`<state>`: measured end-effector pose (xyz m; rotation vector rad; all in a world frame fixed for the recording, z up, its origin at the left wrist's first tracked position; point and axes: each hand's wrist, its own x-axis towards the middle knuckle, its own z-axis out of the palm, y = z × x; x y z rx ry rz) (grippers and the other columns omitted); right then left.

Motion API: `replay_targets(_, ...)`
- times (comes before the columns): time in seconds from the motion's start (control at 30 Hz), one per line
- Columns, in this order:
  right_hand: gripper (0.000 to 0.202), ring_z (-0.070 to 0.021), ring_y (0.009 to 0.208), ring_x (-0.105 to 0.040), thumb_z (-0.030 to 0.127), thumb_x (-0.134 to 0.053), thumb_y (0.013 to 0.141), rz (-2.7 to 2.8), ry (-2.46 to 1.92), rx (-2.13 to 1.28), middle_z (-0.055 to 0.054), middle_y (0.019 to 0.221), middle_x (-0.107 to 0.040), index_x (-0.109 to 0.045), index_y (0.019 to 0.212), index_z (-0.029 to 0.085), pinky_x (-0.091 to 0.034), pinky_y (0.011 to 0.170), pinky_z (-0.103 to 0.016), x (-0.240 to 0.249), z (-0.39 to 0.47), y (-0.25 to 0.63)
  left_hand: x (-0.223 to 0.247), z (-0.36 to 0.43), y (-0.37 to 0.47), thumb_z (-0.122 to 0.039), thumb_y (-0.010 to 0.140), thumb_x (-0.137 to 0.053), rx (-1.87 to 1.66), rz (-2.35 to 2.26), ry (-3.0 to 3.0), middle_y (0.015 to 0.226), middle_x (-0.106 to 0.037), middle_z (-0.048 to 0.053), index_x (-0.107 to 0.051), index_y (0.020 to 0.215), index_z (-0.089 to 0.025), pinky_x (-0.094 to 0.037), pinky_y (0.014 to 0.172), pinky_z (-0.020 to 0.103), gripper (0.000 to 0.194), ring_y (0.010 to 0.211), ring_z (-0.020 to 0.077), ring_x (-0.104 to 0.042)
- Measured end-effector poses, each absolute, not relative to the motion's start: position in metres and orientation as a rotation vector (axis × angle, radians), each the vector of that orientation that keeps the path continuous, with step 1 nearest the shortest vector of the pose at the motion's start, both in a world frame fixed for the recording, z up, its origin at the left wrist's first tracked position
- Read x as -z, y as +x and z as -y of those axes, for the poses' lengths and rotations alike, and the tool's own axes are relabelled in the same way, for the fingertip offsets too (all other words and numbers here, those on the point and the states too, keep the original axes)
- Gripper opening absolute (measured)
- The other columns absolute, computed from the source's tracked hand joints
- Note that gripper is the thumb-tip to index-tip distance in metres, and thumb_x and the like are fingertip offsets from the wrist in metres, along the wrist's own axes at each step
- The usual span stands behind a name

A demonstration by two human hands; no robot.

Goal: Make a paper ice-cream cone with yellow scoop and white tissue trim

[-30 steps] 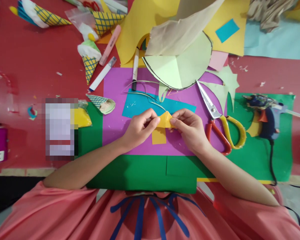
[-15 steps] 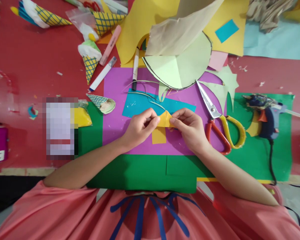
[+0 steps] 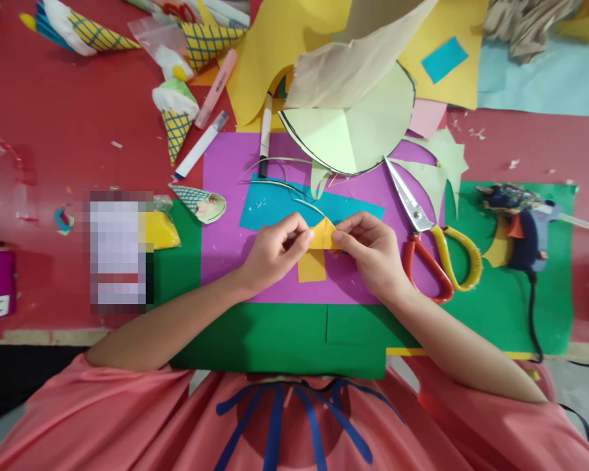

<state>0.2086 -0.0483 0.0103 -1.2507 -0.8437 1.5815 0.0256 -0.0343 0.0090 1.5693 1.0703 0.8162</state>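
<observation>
Between my two hands is a small creased piece of yellow paper (image 3: 324, 233) with a pointed top. My left hand (image 3: 281, 247) pinches its left corner between thumb and finger. On the opposite corner, the thumb and finger of my right hand (image 3: 370, 252) are closed. Just below lies another yellow paper piece (image 3: 312, 267), partly covered by the held one. A blue paper sheet (image 3: 269, 204) and a purple sheet (image 3: 226, 261) lie beneath. Scissors (image 3: 417, 219) with red and yellow handles rest to the right of my right hand, blades pointing away from me.
A glue gun (image 3: 529, 239) lies at the right on green paper (image 3: 476, 333). Behind my hands stands a pale green paper disc (image 3: 377, 131). Markers (image 3: 203, 144) and paper ice-cream cones (image 3: 177, 121) are at the upper left. A small cone (image 3: 191, 196) lies left of the blue sheet.
</observation>
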Motion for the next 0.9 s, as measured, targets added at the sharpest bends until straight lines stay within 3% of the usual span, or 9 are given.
replay_targets(0.9, 0.021, -0.0079, 0.054, -0.062, 0.026, -0.084, 0.068, 0.82, -1.232, -1.57, 0.005, 0.061, -0.066, -0.065, 0.072, 0.018, -0.053, 0.054, -0.021, -0.0101, 0.0476, 0.2075, -0.0075, 0.0341, 0.0242, -0.025, 0.095, -0.051, -0.825, -1.057, 1.682, 0.054, -0.039, -0.009, -0.045, 0.074, -0.019, -0.026, 0.04, 0.014, 0.023, 0.044, 0.003, -0.034)
